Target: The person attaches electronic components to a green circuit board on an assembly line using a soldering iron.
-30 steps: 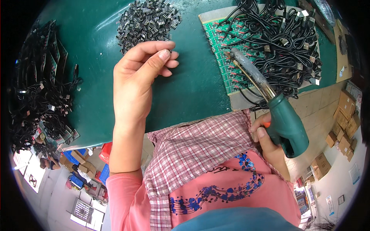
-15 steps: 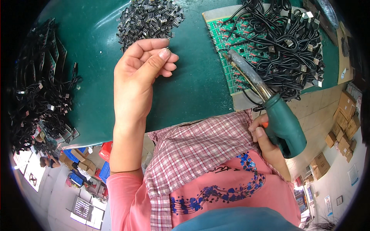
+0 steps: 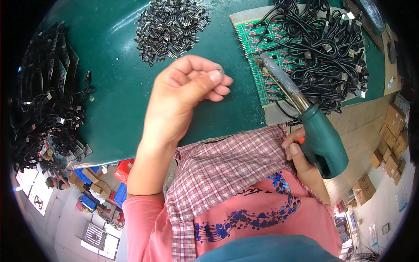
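My left hand (image 3: pixel 181 89) is over the middle of the table, thumb and forefinger pinched on a tiny part (image 3: pixel 221 70) that mostly hides behind the fingertips. Just beyond it lies a heap of small black pin connectors (image 3: pixel 171 30) with metal pins. In my right hand (image 3: pixel 302 157) is a green soldering gun (image 3: pixel 324 139), gripped by its handle. Its metal tip points up and left, over the near left part of a green circuit board panel (image 3: pixel 256 76). Bundled black USB cables (image 3: pixel 323 63) cover the panel's right side, and red wires show along the boards.
More boards with black cables (image 3: pixel 48 109) are stacked at the table's left end. The green tabletop (image 3: pixel 109 105) ends just before my checked apron (image 3: pixel 218 166). Cardboard boxes (image 3: pixel 388 139) stand on the floor at right; blue and red bins (image 3: pixel 124 170) are at lower left.
My left hand has moved right and slightly nearer, away from the connector heap, still pinching. The soldering gun and my right hand have hardly moved.
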Available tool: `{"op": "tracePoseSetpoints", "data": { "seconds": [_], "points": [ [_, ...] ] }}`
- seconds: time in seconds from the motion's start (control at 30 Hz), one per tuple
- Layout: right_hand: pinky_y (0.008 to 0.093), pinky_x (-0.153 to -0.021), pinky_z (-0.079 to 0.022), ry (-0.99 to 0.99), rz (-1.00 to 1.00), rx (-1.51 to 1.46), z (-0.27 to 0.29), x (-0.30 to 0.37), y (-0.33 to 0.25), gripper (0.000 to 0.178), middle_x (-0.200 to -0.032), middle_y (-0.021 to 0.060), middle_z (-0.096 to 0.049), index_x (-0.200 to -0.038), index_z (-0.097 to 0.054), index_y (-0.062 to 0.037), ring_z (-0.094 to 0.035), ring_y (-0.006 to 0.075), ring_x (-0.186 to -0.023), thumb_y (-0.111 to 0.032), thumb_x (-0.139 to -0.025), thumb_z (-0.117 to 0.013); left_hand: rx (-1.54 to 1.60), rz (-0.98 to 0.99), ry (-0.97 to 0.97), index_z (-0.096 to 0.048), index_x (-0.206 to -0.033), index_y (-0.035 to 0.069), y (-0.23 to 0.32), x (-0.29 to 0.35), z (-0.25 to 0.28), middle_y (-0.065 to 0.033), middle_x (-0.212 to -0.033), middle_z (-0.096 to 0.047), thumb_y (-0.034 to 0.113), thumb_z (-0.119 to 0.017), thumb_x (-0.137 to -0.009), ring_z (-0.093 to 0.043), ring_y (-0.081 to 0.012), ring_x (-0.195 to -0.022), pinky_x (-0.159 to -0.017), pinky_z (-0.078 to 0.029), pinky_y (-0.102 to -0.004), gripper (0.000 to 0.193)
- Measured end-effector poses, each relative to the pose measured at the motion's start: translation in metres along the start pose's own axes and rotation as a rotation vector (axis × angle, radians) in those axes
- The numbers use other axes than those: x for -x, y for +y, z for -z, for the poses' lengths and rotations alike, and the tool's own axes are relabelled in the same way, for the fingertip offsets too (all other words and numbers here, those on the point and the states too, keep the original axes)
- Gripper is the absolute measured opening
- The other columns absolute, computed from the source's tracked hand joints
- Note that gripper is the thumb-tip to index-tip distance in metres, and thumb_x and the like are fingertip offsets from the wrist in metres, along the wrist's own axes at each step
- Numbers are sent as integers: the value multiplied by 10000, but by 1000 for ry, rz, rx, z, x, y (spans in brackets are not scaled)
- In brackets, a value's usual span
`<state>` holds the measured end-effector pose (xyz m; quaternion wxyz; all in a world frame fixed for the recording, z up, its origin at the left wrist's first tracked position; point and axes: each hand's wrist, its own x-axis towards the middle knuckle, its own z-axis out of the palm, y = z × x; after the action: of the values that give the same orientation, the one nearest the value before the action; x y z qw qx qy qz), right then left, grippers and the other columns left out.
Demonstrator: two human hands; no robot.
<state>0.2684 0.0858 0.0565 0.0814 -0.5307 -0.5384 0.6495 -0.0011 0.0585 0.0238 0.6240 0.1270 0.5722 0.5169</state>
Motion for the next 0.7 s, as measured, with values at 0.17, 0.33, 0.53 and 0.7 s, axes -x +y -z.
{"op": "tracePoseSetpoints", "data": {
  "seconds": [0.17, 0.33, 0.53, 0.7],
  "points": [
    [303, -761, -478, -13, 26, 31, 1, -2, 4, 116, -816, 50, -626, -966, -606, -21, -604, 162, -800, -63, -859, -586, -19, 10, -28, -593, -967, 0, -3, 0, -6, -90, -862, -670, 91, -606, -878, -625, -105, -728, -664, -497, -218, 128],
    [304, -764, -478, -17, 18, 23, 0, -2, 4, 108, -829, 52, -627, -960, -608, -22, -607, 171, -808, -62, -862, -585, -27, 10, -2, -593, -959, -1, -5, 0, -3, -80, -844, -663, 100, -609, -876, -608, -99, -704, -649, -484, -219, 132],
    [289, -688, -476, 4, 86, 79, 3, -2, 2, 100, -806, 51, -622, -944, -599, -9, -586, 148, -739, -50, -854, -585, -33, 24, -24, -595, -932, 8, -9, 1, -4, -72, -828, -655, 117, -595, -887, -595, -96, -689, -634, -471, -214, 118],
    [271, -674, -466, 47, 82, -59, -2, -7, -6, 128, -806, 49, -615, -951, -592, 11, -563, 116, -719, -16, -826, -594, -67, 114, -26, -599, -899, 13, -11, -1, -21, -48, -763, -646, 146, -578, -897, -561, -66, -607, -529, -426, -191, 134]
  ]
}}
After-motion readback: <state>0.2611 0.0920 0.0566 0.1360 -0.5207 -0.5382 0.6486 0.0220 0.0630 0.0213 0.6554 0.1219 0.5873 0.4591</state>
